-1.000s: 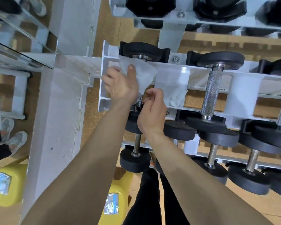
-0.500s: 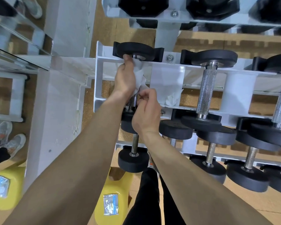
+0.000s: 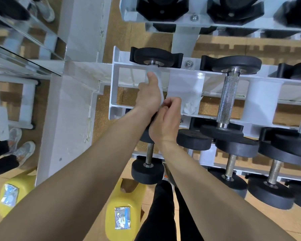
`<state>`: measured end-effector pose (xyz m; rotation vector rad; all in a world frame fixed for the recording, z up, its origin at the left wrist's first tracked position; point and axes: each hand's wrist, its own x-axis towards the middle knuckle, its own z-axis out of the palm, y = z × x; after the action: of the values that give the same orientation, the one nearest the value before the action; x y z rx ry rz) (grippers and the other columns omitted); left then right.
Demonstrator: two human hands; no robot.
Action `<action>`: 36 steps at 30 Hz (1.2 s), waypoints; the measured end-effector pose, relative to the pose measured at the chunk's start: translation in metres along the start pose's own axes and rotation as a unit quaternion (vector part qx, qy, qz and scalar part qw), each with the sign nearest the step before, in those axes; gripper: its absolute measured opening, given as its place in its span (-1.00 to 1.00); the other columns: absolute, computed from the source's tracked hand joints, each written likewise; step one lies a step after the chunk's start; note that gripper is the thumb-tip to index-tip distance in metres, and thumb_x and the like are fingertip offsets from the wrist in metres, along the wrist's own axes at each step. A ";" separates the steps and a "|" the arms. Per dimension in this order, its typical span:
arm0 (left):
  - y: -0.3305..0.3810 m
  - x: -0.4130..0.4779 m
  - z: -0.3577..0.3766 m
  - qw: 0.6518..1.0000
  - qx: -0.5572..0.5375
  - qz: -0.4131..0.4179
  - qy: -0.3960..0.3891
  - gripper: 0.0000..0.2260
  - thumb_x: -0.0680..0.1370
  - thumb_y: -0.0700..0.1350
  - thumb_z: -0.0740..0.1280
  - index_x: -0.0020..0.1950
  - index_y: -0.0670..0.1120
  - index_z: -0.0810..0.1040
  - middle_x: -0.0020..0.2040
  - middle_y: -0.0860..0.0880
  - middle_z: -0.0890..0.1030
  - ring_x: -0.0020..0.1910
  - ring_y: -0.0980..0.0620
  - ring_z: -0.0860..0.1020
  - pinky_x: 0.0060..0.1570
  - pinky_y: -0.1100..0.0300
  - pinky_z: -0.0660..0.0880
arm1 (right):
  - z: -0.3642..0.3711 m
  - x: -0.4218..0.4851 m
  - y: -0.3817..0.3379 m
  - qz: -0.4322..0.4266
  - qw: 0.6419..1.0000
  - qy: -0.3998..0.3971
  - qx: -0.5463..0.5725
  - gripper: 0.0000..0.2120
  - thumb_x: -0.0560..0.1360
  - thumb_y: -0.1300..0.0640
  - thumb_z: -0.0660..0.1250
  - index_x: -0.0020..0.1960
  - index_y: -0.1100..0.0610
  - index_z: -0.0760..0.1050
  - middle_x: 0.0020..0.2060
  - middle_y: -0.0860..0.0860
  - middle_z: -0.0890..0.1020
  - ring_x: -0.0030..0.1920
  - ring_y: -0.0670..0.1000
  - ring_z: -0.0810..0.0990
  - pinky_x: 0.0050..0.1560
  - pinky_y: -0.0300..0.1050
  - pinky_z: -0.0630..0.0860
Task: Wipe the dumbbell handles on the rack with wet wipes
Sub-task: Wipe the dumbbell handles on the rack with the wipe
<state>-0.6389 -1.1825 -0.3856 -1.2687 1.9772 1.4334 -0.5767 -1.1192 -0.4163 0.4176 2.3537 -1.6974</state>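
Wipe (image 3: pixel 159 80) round dumbbell (image 3: pixel 155 56): left hand (image 3: pixel 149 96) grips, right hand (image 3: pixel 165 122) pinches end; crumpled tissue (image 3: pixel 191 104) beside.

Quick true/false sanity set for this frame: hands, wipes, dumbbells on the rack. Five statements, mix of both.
1. The left hand grips a white wipe around the handle of the end dumbbell. True.
2. The right hand hangs idle, clear of that wipe. False: it pinches the wipe's lower end, beside the left wrist.
3. A crumpled wipe lies on the rack, right of the hands. True.
4. The next dumbbell's knurled handle is wrapped in a wipe. False: it is bare.
5. The containers on the floor are red. False: they are yellow.
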 end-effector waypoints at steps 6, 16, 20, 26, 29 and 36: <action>0.017 0.015 0.004 0.993 -0.112 0.035 0.034 -0.30 0.65 0.32 -0.18 0.57 -0.09 0.30 0.50 -0.12 0.40 0.47 -0.14 0.36 0.48 -0.06 0.24 | 0.003 0.000 0.004 -0.034 0.999 0.018 -0.005 -0.84 0.52 0.27 0.02 0.01 0.06 0.29 -0.11 -0.05 0.43 -0.14 -0.15 0.40 -0.18 -0.30 0.31; 0.000 0.029 -0.024 0.968 -0.198 -0.069 -0.136 -0.35 0.69 0.27 -0.03 -0.11 -0.20 0.61 -0.37 -0.15 0.54 -0.35 -0.08 0.51 -0.35 0.18 0.43 | 0.002 -0.001 0.006 -0.070 0.997 0.012 -0.011 -0.87 0.51 0.22 0.02 -0.02 0.06 0.29 -0.17 -0.05 0.44 -0.20 -0.06 0.40 -0.21 -0.19 0.32; -0.001 0.008 -0.013 0.995 -0.085 -0.037 -0.021 -0.39 0.71 0.22 -0.05 0.49 -0.22 0.38 0.39 -0.24 0.50 0.35 -0.26 0.48 0.30 -0.04 0.45 | 0.000 0.000 0.008 -0.064 0.998 0.008 -0.016 -0.86 0.49 0.23 0.02 -0.02 0.07 0.29 -0.17 -0.06 0.45 -0.20 -0.06 0.40 -0.21 -0.17 0.31; 0.011 0.006 0.001 0.993 -0.118 -0.009 0.021 -0.56 0.73 0.05 0.01 0.45 -0.20 0.40 0.41 -0.22 0.48 0.37 -0.22 0.46 0.38 -0.05 0.39 | -0.007 0.011 0.015 -0.043 0.998 -0.006 -0.038 -0.85 0.48 0.18 -0.02 -0.01 0.09 0.29 -0.19 -0.05 0.43 -0.19 0.04 0.43 -0.15 0.19 0.49; 0.028 0.010 0.002 0.992 -0.099 0.059 0.041 -0.59 0.74 -0.03 0.02 0.40 -0.27 0.43 0.37 -0.28 0.50 0.35 -0.25 0.46 0.28 -0.04 0.43 | -0.006 0.010 0.014 -0.044 0.998 0.002 -0.035 -0.85 0.48 0.17 -0.01 -0.03 0.07 0.30 -0.20 -0.07 0.43 -0.19 0.07 0.44 -0.14 0.29 0.51; 0.020 0.025 -0.021 0.980 -0.184 -0.019 -0.070 -0.74 0.67 -0.04 0.20 -0.14 -0.11 0.54 -0.30 -0.09 0.53 -0.33 -0.06 0.51 -0.25 0.16 0.43 | -0.008 0.010 0.013 -0.075 0.997 -0.003 -0.036 -0.89 0.49 0.21 0.00 -0.06 0.09 0.28 -0.26 -0.10 0.38 -0.26 -0.06 0.36 -0.24 -0.04 0.33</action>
<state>-0.6644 -1.2107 -0.3850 -1.3010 1.6383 1.8755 -0.5815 -1.1068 -0.4291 0.2280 2.4896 -1.6669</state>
